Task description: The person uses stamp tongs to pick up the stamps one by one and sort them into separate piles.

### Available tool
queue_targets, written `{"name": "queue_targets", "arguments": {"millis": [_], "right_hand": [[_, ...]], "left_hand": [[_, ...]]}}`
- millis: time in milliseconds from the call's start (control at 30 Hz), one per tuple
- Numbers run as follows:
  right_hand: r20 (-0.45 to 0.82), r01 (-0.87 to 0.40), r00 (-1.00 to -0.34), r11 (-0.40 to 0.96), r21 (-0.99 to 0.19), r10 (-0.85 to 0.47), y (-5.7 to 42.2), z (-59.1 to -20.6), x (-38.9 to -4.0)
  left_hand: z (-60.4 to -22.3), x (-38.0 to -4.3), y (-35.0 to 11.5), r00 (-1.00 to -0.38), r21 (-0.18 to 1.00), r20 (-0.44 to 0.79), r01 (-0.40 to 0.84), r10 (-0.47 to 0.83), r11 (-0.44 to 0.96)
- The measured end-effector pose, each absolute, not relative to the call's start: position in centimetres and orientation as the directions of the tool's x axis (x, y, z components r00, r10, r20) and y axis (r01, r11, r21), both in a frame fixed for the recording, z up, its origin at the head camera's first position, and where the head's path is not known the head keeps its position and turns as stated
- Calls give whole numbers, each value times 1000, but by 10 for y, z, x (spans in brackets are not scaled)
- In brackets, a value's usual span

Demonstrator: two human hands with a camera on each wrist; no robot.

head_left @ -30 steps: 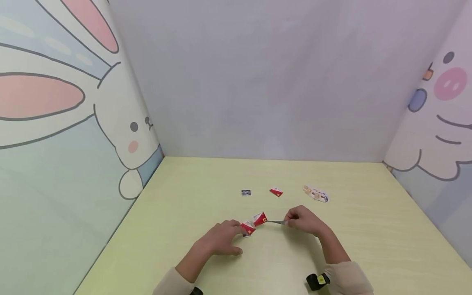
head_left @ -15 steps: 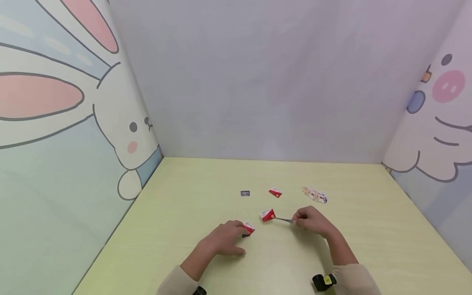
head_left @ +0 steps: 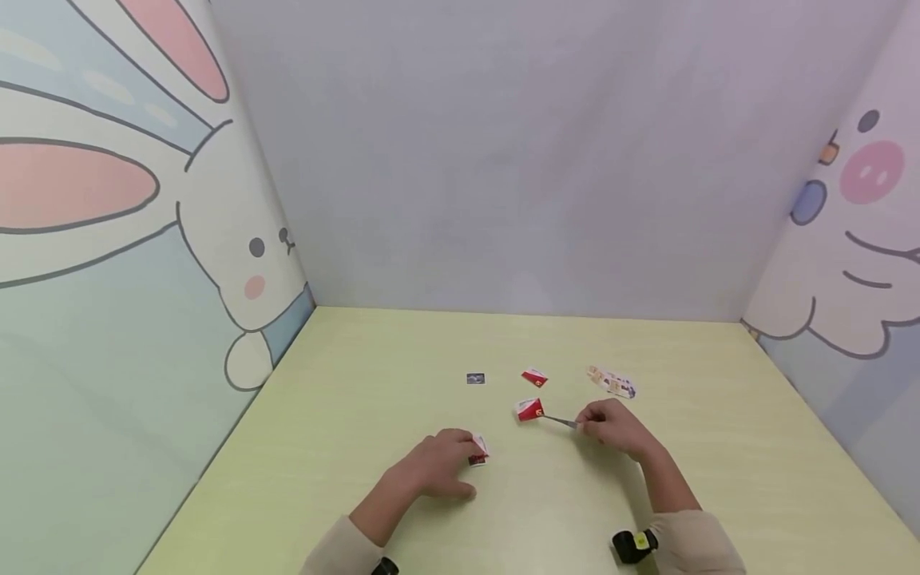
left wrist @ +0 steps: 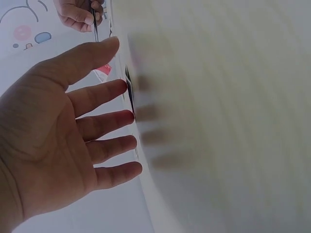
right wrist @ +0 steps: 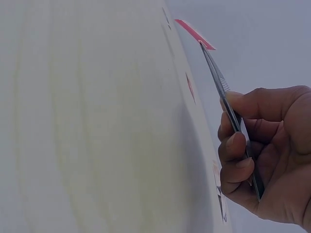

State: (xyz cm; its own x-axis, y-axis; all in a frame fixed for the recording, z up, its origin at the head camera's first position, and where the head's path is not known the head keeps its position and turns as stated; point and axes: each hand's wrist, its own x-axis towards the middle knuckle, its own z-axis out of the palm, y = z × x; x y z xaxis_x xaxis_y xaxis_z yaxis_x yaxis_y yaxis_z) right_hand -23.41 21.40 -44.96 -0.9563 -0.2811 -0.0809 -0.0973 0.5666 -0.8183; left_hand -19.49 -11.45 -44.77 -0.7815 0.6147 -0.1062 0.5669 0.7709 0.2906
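My right hand (head_left: pixel 613 425) grips a pair of metal tweezers (right wrist: pixel 221 85), thumb on one side and fingers curled on the other. The tweezer tips pinch the corner of a red and white sticker (head_left: pixel 529 410), which hangs raised above the table in the right wrist view. My left hand (head_left: pixel 436 465) lies low over the table, fingers spread and nearly straight. Its fingertips (left wrist: pixel 127 116) touch another red and white piece (head_left: pixel 480 447), partly hidden under them, with a small dark picture piece (head_left: pixel 477 461) at its lower edge.
On the pale yellow table (head_left: pixel 345 383) farther back lie a small dark picture card (head_left: pixel 476 378), a red and white sticker (head_left: pixel 535 376) and a strip of colourful stickers (head_left: pixel 612 382). A grey wall (head_left: pixel 474 160) rises behind, with cartoon-printed walls at both sides.
The tweezers have carried the red and white sticker away from the left hand, rightward and toward the back. My left hand has stayed nearly in place at the other piece.
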Motion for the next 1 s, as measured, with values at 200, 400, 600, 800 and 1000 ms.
{"name": "queue_targets", "arguments": {"millis": [200, 400, 600, 800, 1000], "right_hand": [[-91, -45, -973, 556, -830, -214, 216, -449, -239], [-88, -16, -984, 564, -825, -157, 215, -447, -239], [-102, 37, -991, 572, -820, -82, 217, -452, -244], [-108, 65, -993, 556, -828, -43, 218, -459, -251], [-113, 83, -993, 551, -830, -21, 216, -458, -257]], "left_hand": [[-449, -197, -116, -771, 291, -103, 580, 628, 761], [-449, -199, -115, -761, 299, -96, 593, 642, 748], [-449, -200, -115, -750, 327, -96, 598, 655, 732], [-447, -200, -115, -753, 324, -109, 590, 648, 740], [-446, -200, -113, -753, 329, -98, 592, 650, 735]]}}
